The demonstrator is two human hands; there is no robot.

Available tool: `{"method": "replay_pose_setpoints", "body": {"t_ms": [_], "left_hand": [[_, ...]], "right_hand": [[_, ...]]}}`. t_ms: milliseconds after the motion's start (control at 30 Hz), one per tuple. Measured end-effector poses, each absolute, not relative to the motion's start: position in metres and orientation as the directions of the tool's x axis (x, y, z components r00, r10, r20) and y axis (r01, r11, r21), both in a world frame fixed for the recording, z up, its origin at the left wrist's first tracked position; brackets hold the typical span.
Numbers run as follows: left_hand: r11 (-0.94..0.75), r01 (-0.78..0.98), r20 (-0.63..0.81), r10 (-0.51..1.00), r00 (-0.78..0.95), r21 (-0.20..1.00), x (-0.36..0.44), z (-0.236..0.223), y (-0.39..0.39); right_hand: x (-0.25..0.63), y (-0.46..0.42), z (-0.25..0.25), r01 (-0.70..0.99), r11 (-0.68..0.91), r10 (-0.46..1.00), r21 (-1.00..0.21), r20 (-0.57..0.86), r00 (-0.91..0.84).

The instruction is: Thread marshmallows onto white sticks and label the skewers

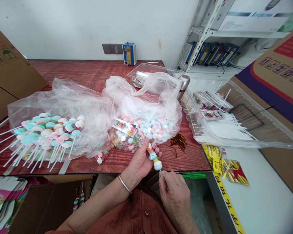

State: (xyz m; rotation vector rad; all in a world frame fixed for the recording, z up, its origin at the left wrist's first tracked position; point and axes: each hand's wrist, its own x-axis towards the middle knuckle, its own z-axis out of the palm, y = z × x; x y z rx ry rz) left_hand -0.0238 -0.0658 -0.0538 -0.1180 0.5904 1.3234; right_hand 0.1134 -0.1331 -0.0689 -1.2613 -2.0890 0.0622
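Between my two hands is a candy skewer (157, 165), pastel candies stacked along a thin stick and tilted towards my right. My left hand (140, 162), palm up with a bangle at the wrist, has its thumb and fingers around the colourful upper part. Below the candies, the fingers of my right hand (174, 188) pinch the stick. A plastic bag (172, 110) of loose pastel candies lies just beyond my left hand, with a printed packet (125, 127) on it. Small gummy candies (104, 151) are spilled in front of the bag. Gold twist ties (178, 142) lie right of it.
Finished candy skewers (51, 130) lie in a clear bag at left, sticks jutting over the table edge. A clear tray (197, 133) at right holds white sticks and packets. A metal flask (184, 85) stands behind. Cardboard boxes (12, 65) flank the table; an open box (44, 204) sits below.
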Motion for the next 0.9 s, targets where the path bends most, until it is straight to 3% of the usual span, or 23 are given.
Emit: {"method": "replay_pose_setpoints", "body": {"t_ms": [67,167,267,367,467,567,667,733,833,900], "left_hand": [[0.26,-0.935,-0.483,0.868,0.116,0.242,-0.025,-0.053,-0.065],[0.259,-0.934,-0.477,0.871,0.117,0.245,-0.022,-0.052,-0.066],[0.276,-0.923,-0.45,0.883,0.133,0.269,-0.013,-0.053,-0.071],[0.333,-0.899,-0.42,0.886,0.195,0.285,-0.006,-0.054,-0.077],[0.336,-0.892,-0.427,0.884,0.188,0.302,-0.009,-0.054,-0.076],[0.233,-0.917,-0.438,0.896,0.073,0.323,-0.021,-0.053,-0.068],[0.19,-0.927,-0.438,0.899,0.031,0.323,-0.031,-0.053,-0.061],[0.193,-0.934,-0.458,0.888,0.036,0.3,-0.033,-0.052,-0.059],[0.189,-0.951,-0.512,0.858,0.039,0.244,-0.028,-0.051,-0.06],[0.19,-0.956,-0.538,0.842,0.041,0.224,-0.021,-0.049,-0.062]], "right_hand": [[0.114,-0.134,-0.069,0.76,0.535,0.794,-0.37,0.527,-0.302],[0.113,-0.134,-0.069,0.719,0.454,0.869,-0.526,0.44,-0.227],[0.108,-0.129,-0.066,0.598,0.217,0.976,-0.772,0.181,-0.121],[0.102,-0.12,-0.064,0.393,-0.017,0.998,-0.919,-0.039,-0.048],[0.101,-0.114,-0.065,0.216,-0.14,0.987,-0.966,-0.155,-0.053],[0.104,-0.115,-0.066,0.165,-0.188,0.974,-0.968,-0.206,-0.097],[0.107,-0.119,-0.067,0.298,-0.082,0.99,-0.951,-0.112,-0.085],[0.109,-0.123,-0.068,0.468,0.101,0.993,-0.878,0.063,-0.097],[0.108,-0.124,-0.071,0.688,0.426,0.895,-0.587,0.387,-0.224],[0.106,-0.123,-0.072,0.757,0.531,0.805,-0.381,0.506,-0.31]]}}
